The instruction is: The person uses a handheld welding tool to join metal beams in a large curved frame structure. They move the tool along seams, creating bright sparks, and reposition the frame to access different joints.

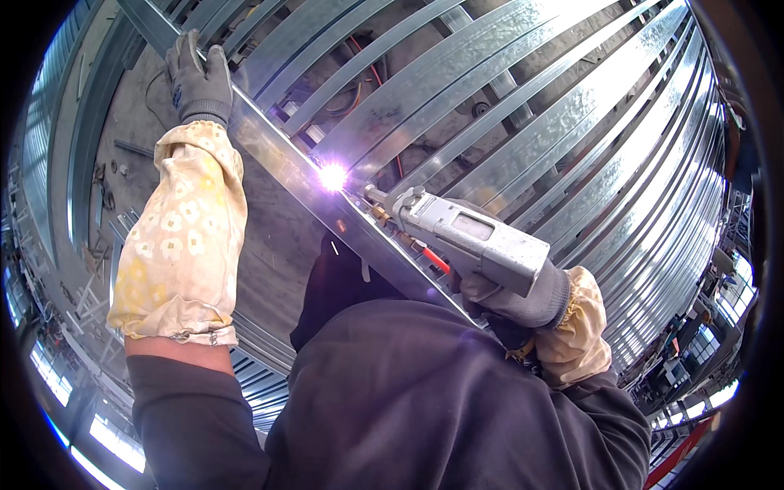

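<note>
My right hand (514, 300), in a grey glove, is wrapped round a silver, box-shaped welding gun (474, 237) beside the long metal beam. A glaring white-violet spot of light (332, 176) burns just off the gun's nozzle, where a crosswise metal bar meets the beam. Along the beam's upper left stretch, my left hand (198, 82) grips its edge, also gloved in grey. The metal beam (278, 159) slants from upper left to lower right in front of my body. Glare hides the joint itself, and the gun's body covers part of my right fingers.
Many parallel galvanized metal bars (563, 106) fan out beyond the beam. A red hose piece (436, 260) joins the gun near its brass fittings. Cables (359, 94) lie on the floor below the bars. Loose metal pieces (131, 149) lie at left.
</note>
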Demonstrator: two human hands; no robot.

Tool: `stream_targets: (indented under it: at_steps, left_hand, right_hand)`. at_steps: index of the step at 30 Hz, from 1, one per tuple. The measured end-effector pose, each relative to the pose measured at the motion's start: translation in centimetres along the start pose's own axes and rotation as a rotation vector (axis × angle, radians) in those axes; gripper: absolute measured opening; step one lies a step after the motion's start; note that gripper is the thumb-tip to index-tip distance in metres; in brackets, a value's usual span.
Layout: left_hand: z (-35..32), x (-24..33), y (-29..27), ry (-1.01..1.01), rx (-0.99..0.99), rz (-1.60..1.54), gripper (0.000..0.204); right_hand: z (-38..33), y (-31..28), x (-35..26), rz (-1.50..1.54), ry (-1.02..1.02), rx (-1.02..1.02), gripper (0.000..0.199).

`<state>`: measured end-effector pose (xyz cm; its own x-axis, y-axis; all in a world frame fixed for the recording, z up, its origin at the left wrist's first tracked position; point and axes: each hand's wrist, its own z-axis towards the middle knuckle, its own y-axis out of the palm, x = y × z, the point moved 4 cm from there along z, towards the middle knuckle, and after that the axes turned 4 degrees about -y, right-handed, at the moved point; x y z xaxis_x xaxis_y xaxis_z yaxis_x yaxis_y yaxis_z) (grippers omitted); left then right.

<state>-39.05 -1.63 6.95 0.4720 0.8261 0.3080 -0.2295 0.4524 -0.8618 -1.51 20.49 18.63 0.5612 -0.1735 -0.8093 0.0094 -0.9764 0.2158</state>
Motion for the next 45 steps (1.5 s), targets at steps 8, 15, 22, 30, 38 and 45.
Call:
stream_targets:
  at_steps: [8, 15, 22, 30, 38, 45]
  left_hand:
    - [0.1, -0.2, 0.2, 0.011, 0.017, -0.019, 0.048]
    - [0.0, -0.5, 0.3, 0.009, 0.02, 0.003, 0.049]
    - [0.0, -0.2, 0.2, -0.006, 0.005, 0.002, 0.049]
    - [0.1, -0.3, 0.3, 0.017, 0.019, 0.023, 0.048]
    - [0.0, -0.7, 0.5, -0.004, 0.031, -0.05, 0.049]
    - [0.0, -1.4, 1.0, 0.004, 0.043, -0.038, 0.05]
  right_hand:
    - [0.0, -0.1, 0.3, 0.001, -0.045, -0.012, 0.054]
    - [0.1, -0.1, -0.4, -0.06, -0.055, -0.034, 0.052]
    - [0.2, 0.0, -0.3, -0.131, -0.045, -0.012, 0.053]
    - [0.2, 0.1, -0.6, -0.036, 0.037, -0.01, 0.058]
    - [-0.5, -0.3, -0.2, 0.173, 0.069, -0.03, 0.076]
    - [-0.8, -0.9, 0.2, 0.244, 0.021, -0.036, 0.067]
